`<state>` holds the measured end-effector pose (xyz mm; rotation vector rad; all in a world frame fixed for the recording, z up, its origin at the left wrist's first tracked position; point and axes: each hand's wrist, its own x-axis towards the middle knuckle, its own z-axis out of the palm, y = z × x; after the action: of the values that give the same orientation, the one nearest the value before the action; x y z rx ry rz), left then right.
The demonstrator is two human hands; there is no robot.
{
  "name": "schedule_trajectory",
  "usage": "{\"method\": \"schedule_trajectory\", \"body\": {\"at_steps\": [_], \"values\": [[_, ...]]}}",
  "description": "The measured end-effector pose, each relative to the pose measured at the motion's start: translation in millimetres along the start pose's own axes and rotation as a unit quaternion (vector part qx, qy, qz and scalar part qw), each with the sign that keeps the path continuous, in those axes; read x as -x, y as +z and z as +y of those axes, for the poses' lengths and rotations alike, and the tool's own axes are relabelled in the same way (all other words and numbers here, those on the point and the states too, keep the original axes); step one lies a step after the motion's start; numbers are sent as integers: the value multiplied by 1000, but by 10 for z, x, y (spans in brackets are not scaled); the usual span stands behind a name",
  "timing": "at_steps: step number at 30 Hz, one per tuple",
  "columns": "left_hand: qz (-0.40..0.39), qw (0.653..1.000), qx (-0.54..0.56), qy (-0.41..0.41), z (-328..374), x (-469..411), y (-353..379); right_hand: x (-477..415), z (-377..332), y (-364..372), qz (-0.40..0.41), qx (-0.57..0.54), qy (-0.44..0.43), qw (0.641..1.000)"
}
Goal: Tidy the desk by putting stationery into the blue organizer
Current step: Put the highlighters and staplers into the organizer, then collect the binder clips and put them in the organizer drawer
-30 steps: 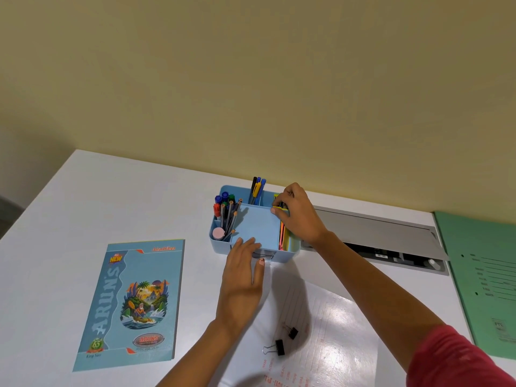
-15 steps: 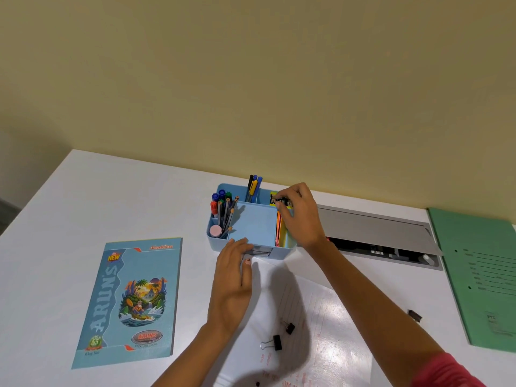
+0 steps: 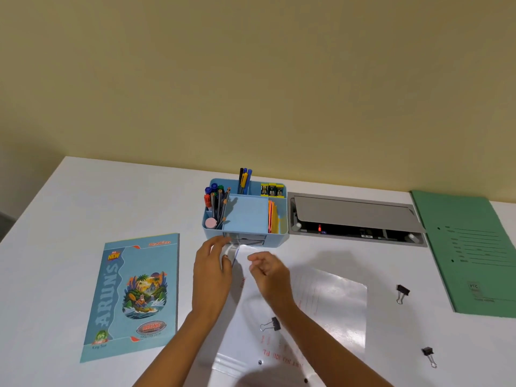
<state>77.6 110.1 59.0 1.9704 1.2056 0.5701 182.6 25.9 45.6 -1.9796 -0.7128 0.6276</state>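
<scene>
On white desk (image 3: 111, 196), pale-blue organizer (image 3: 275, 238), pens (image 3: 244, 178) upright

White desk (image 3: 83, 208) holds blue organizer (image 3: 212, 236), notebook (image 3: 134, 294), green folder (image 3: 469, 255), binder clips (image 3: 402, 291).

The blue notebook (image 3: 134, 294) reads "ARUN'S" down its cover, with "ALL NEW" near the top. The print on the green folder (image 3: 469, 255) is too small to read.
</scene>
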Motion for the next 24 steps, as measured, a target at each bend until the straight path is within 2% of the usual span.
{"method": "schedule_trajectory", "body": {"at_steps": [1,2,3,4,6,8,10,12,14,16,17,20,24], "values": [[2,1000,-14,9,8,-12,-9,8,-13,47,-36,-119,117,985],[0,1000,-25,13,30,-20,-24,4,-48,87,-65,-239,218,944],[0,999,-38,19,46,-30,-36,-10,-81,118,-74,-328,284,898],[1,998,-57,26,58,-39,-45,-42,-106,143,-71,-363,311,875],[1,994,-98,42,84,-60,-57,-113,-161,181,-61,-364,319,873],[1,989,-135,63,104,-81,-64,-156,-182,208,-54,-313,315,895],[-4,981,-173,86,98,-90,-57,-160,-133,210,-49,-208,296,931],[-11,974,-207,93,91,-79,-41,-115,-52,166,-32,-96,222,970],[-13,971,-219,95,77,-67,-24,-24,38,87,-9,-8,102,995],[-24,972,-217,89,65,-33,-8,89,156,-3,5,98,16,995],[-34,973,-211,83,53,-2,5,149,219,-55,-1,146,1,989],[-47,984,-163,58,18,134,45,373,432,-196,-17,221,14,975],[-77,990,-107,45,-7,371,117,662,585,-270,-35,248,30,968]]}}
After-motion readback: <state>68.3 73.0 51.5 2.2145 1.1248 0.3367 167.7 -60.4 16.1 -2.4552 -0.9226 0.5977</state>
